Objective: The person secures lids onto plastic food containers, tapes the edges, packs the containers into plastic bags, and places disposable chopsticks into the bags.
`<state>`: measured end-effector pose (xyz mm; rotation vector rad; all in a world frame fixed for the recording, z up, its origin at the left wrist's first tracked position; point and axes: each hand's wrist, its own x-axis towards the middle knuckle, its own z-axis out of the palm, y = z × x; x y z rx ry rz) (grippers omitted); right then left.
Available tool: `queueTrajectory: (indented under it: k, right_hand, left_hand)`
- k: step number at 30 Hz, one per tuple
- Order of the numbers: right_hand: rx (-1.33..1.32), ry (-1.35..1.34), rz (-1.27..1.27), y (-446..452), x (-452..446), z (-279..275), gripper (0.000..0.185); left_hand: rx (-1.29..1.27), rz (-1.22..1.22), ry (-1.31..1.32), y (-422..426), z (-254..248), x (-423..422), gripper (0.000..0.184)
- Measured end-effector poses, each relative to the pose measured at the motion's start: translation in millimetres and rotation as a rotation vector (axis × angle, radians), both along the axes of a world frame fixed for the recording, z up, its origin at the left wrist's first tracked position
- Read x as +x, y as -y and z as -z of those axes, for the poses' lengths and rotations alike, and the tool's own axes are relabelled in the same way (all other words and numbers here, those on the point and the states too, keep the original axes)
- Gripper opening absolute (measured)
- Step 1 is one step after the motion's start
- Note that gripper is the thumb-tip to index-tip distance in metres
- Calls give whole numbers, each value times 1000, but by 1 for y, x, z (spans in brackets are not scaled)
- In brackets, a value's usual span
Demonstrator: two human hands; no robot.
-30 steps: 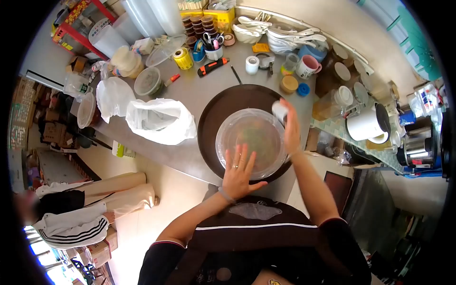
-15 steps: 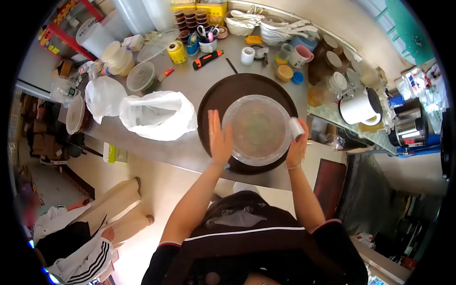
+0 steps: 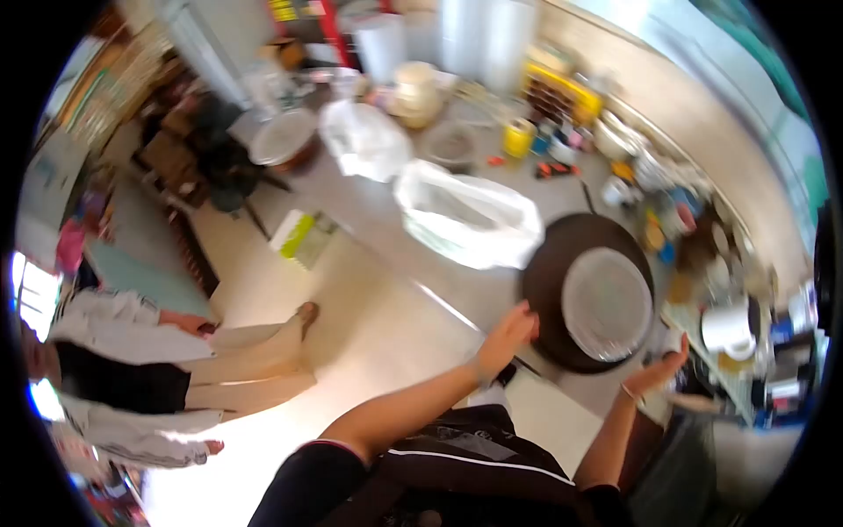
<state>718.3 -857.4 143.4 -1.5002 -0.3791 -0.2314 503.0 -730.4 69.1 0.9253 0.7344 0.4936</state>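
Note:
A clear round plastic container [image 3: 608, 304] stands on the dark round tray [image 3: 546, 307] at the right of the counter. My left hand [image 3: 509, 341] is off the tray's near left edge, with nothing visible in it and its loosely bent fingers blurred. To the right of the tray is my right hand [image 3: 659, 371], fingers stretched upward and apart from the container. No held thing can be made out in it. An opened white plastic bag [image 3: 470, 215] sits left of the tray, close to its rim.
A second white bag [image 3: 362, 140] and a covered bowl [image 3: 285, 139] are farther left on the metal counter [image 3: 369, 206]. Yellow tape [image 3: 518, 138] and a cutter [image 3: 556, 169] lie behind. A person in a white jacket [image 3: 114, 312] stands at left. A white jug [image 3: 729, 327] is at right.
The view has swung left, so the counter shows farther right. Both hands have drawn away from the container. The white roll formerly in my right hand no longer shows clearly there.

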Motion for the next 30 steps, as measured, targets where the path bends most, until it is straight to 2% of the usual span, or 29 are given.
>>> queueTrajectory:
  k: [1,3,5,6,7,8,11,12,15,17,20,21,23,24,26,27,28,30]
  right_hand:
    - [50,-93,-78,-10,-35,-24,54]
    - [415,-583,-886,-50,-92,-33,57]
    - [558,-1021,-1407,-110,-174,-49,63]
    - [553,-1222,-1562,-136,-209,-51,66]
    - [499,-1306,-1628,-161,-250,-71,63]
    - [529,-1293,-1776,-187,-272,-62,67]
    - [390,-1052,-1835,-257,-330,-67,72]
    - [343,-973,-1906,-275,-343,-62,76]
    - [159,-627,-1904,-323,-381,-60,79]
    - [93,-475,-1914,-382,-388,-36,82]
    - [21,-162,-1963,-442,-406,-22,76]
    - [37,-254,-2044,-461,-409,-23,71]
    - [107,-220,-2014,-500,-419,-30,70]
    - [-14,7,-2037,-525,-411,-35,71]
    - [-253,480,-2038,-565,-396,-63,75]
    - [-341,500,-2059,-582,-394,-68,75]
    - [-431,521,-2080,-601,-393,-73,75]
    - [-532,576,-2097,-642,-392,-80,72]
  left_hand:
    - [-108,54,105,4,-10,-47,44]
    - [22,116,-70,-13,-16,-144,34]
    - [133,-234,-121,-17,-32,-196,28]
    - [129,-371,-72,-24,-48,-217,28]
    - [124,-516,-30,-34,-71,-235,27]
    - [118,-527,30,-41,-87,-249,28]
    - [95,-551,159,-88,-136,-293,30]
    - [61,-551,183,-97,-147,-299,31]
    - [-67,-554,237,-142,-162,-320,35]
    - [-207,-547,332,-206,-149,-321,36]
    - [-212,-408,528,-274,-97,-350,32]
    - [-169,-469,521,-290,-99,-360,31]
    - [-97,-573,500,-322,-108,-382,29]
    - [-131,-656,379,-346,-130,-385,22]
    - [-150,-606,196,-385,-141,-405,21]
    - [-162,-582,108,-402,-140,-415,20]
    - [-160,-531,26,-423,-139,-426,12]
    - [-130,-510,34,-465,-126,-447,7]
